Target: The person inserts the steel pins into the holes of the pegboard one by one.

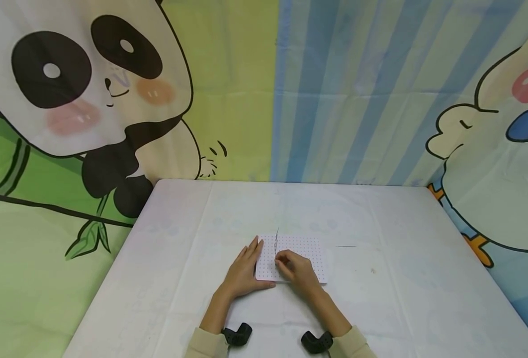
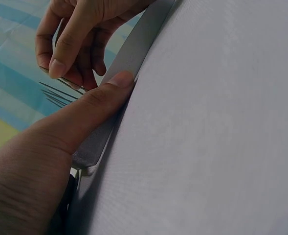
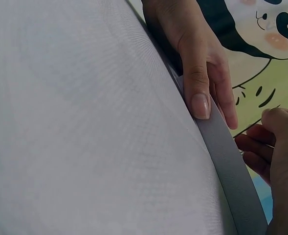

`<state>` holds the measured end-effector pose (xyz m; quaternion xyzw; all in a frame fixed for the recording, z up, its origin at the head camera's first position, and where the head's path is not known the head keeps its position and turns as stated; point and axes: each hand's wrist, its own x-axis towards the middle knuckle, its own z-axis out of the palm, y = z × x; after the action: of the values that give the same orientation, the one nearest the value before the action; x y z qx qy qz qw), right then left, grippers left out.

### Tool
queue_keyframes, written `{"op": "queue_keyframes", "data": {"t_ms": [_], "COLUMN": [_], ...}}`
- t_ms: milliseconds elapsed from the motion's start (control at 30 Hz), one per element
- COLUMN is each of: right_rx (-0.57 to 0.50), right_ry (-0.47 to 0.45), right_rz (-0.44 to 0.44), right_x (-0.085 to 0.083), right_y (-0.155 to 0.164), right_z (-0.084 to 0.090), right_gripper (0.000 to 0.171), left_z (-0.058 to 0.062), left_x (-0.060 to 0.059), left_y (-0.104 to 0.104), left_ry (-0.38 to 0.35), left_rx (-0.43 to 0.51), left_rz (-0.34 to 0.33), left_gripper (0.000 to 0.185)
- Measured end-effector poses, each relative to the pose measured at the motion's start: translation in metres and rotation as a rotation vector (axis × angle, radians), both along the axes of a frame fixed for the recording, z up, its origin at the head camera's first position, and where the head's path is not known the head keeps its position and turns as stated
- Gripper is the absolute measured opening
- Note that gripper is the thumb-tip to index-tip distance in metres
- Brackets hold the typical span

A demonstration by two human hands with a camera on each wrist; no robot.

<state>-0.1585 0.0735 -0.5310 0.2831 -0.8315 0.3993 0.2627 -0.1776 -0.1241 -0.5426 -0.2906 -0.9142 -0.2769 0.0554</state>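
A white board (image 1: 300,248) with a grid of small holes lies flat on the table. My left hand (image 1: 243,273) rests against its left side with fingers stretched out, the thumb along the front edge. Over the board's left part, my right hand (image 1: 297,268) pinches a thin dark needle (image 3: 249,128) between thumb and fingertips. Several thin needles (image 2: 58,93) stand in a row on the board, seen past the left thumb in the left wrist view. The needle's lower end is hidden in the head view.
One more thin needle (image 1: 346,246) lies on the white tabletop (image 1: 407,298), right of the board. Behind the table hangs a cloth (image 1: 232,74) printed with cartoon animals and stripes. Black wrist devices (image 1: 238,334) sit at both sleeves.
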Motion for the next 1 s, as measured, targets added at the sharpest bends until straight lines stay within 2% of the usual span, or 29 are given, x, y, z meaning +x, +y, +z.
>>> {"op": "queue_keyframes", "data": {"t_ms": [233, 400, 567, 767, 1000], "right_rx": [-0.019, -0.036, -0.117, -0.185, -0.123], "right_ry": [0.039, 0.033, 0.017, 0.029, 0.025], "right_rz": [0.027, 0.017, -0.011, -0.123, -0.396], "right_x": [-0.001, -0.001, 0.000, -0.010, -0.022], "right_y": [0.000, 0.001, 0.005, 0.036, 0.113], "right_z": [-0.003, -0.003, 0.004, 0.012, 0.006], "right_gripper": [0.010, 0.011, 0.011, 0.010, 0.009], "left_z": [-0.002, -0.002, -0.001, 0.001, 0.002], "left_x": [0.000, 0.000, 0.000, 0.000, 0.002], "left_y": [-0.001, -0.001, 0.001, 0.004, 0.003], "left_ry": [-0.016, -0.016, -0.021, -0.016, -0.019], "left_rx": [-0.014, -0.012, -0.013, -0.017, -0.012], "left_rz": [0.007, 0.009, 0.008, 0.005, 0.013], "left_gripper": [0.117, 0.117, 0.117, 0.117, 0.117]}}
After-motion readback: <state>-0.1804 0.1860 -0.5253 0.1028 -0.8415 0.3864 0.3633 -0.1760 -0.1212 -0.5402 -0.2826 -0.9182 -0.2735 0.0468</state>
